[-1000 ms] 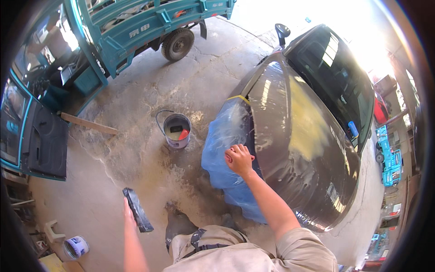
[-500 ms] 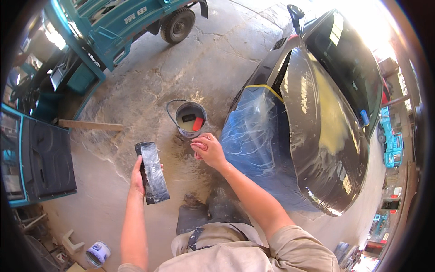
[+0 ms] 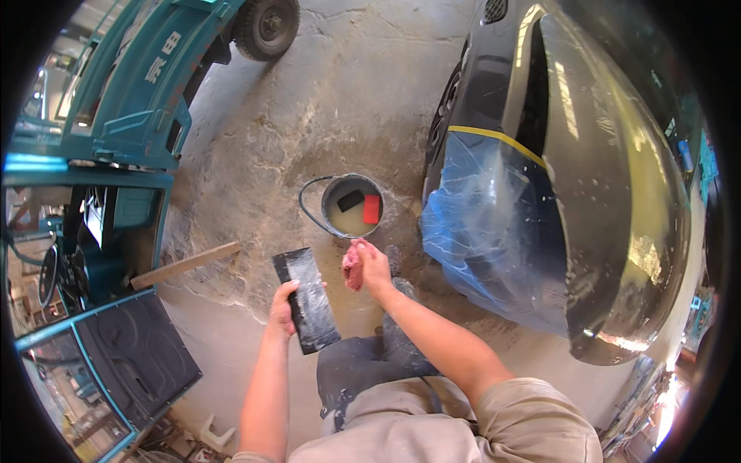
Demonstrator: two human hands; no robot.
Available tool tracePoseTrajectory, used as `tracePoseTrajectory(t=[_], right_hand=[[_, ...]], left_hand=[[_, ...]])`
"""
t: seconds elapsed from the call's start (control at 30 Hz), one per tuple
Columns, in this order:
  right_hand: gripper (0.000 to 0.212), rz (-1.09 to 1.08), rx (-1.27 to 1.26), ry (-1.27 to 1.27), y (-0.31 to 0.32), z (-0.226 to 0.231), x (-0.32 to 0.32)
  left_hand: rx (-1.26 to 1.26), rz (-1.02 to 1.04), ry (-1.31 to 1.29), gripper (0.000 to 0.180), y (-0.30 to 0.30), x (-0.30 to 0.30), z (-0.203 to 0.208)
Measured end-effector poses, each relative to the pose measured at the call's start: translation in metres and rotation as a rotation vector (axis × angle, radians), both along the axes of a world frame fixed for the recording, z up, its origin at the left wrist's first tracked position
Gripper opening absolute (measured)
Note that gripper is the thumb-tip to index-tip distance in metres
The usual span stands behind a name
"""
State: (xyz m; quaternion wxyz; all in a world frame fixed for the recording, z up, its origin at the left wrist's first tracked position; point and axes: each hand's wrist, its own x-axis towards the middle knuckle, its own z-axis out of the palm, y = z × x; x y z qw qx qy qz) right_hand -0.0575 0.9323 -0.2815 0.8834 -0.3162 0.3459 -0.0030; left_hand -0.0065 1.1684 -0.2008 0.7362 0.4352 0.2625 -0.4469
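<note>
A long, flat black sanding block [image 3: 310, 297] with a greyish, scuffed upper face is gripped along its left edge by my left hand [image 3: 283, 309]. My right hand [image 3: 376, 268] has its fingers closed on a crumpled pink rag [image 3: 353, 267], which hangs just off the near side of a bucket [image 3: 355, 180]. Cloudy liquid fills the bucket's bottom. In it lie a black block [image 3: 350, 201] and a red block [image 3: 371, 208]. The bucket's dark handle [image 3: 302, 202] is flopped out to the left.
To the right stands a dark car [image 3: 494, 69] with yellowish patches on its hood [image 3: 648, 208]. Blue plastic film [image 3: 486, 224] and yellow tape [image 3: 494, 134] cover its front side. A teal truck [image 3: 139, 92] fills the left, beside a wooden plank [image 3: 185, 265] and an open door panel [image 3: 139, 355].
The view has shifted, and I am closer to the bucket. My right hand has gone from bunching the rag to letting it hang. The sanding block is still in my left hand.
</note>
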Motion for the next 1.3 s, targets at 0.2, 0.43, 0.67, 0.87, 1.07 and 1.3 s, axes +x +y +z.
tracePoseTrajectory(t=[0.2,0.43,0.67,0.87,1.07,1.3], right_hand=[[0.035,-0.034,-0.171,0.274,-0.026,-0.089,0.007],[0.038,-0.225,-0.09,0.38,-0.065,-0.123,0.032],[0.039,-0.418,-0.057,0.417,-0.053,-0.182,0.054],[0.038,-0.448,0.005,0.428,-0.028,-0.237,0.051],[0.045,-0.406,0.032,0.409,-0.017,-0.255,0.049],[0.043,-0.304,-0.095,0.394,-0.045,-0.28,0.024]], left_hand=[[0.541,0.016,-0.2,0.042,-0.063,0.074,-0.108],[0.703,-0.293,-0.379,0.055,-0.119,0.147,-0.254],[0.57,-0.611,-0.097,0.089,-0.111,0.189,-0.407],[0.821,-1.111,-0.571,0.077,-0.142,0.203,-0.467],[0.961,-1.385,-0.624,0.065,-0.181,0.209,-0.549],[0.92,-1.381,-0.897,0.039,-0.208,0.203,-0.653]])
